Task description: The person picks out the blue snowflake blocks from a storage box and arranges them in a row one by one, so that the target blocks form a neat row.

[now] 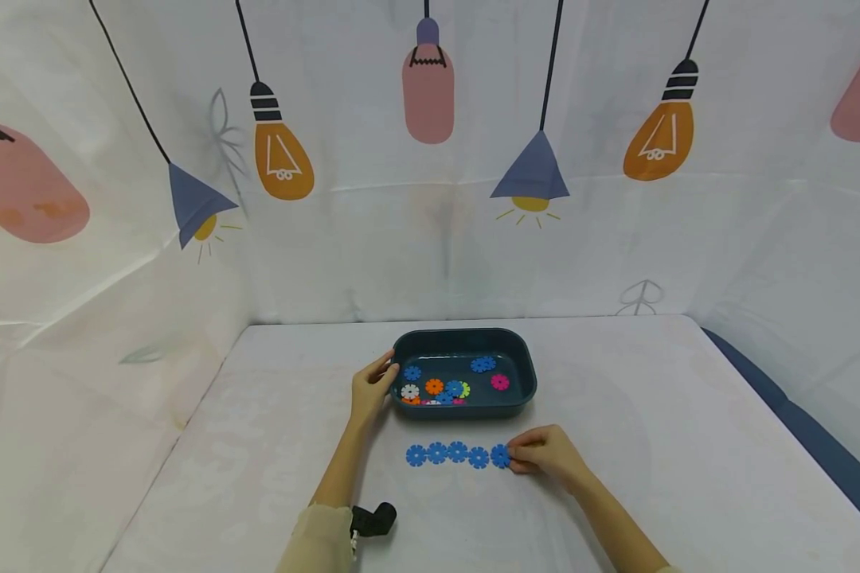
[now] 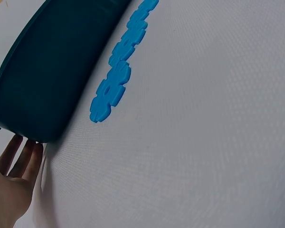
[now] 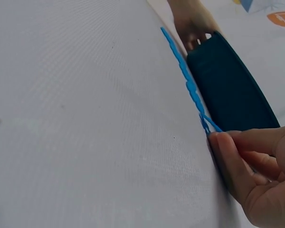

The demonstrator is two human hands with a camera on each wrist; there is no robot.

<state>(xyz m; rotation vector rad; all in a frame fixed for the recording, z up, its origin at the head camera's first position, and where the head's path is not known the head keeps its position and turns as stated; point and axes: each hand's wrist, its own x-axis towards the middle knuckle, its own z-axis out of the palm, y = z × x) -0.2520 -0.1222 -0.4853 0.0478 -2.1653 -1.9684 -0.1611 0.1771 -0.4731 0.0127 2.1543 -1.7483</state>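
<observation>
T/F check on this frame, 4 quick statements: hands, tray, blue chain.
1. The right hand pinches the end of the blue chain. True.
2. The chain lies inside the tray. False: it lies on the table, in front of the tray.
3. The left hand rests against the tray's left end. True.
4. The tray holds only blue pieces. False: an orange piece and a pink piece also lie in it.
</observation>
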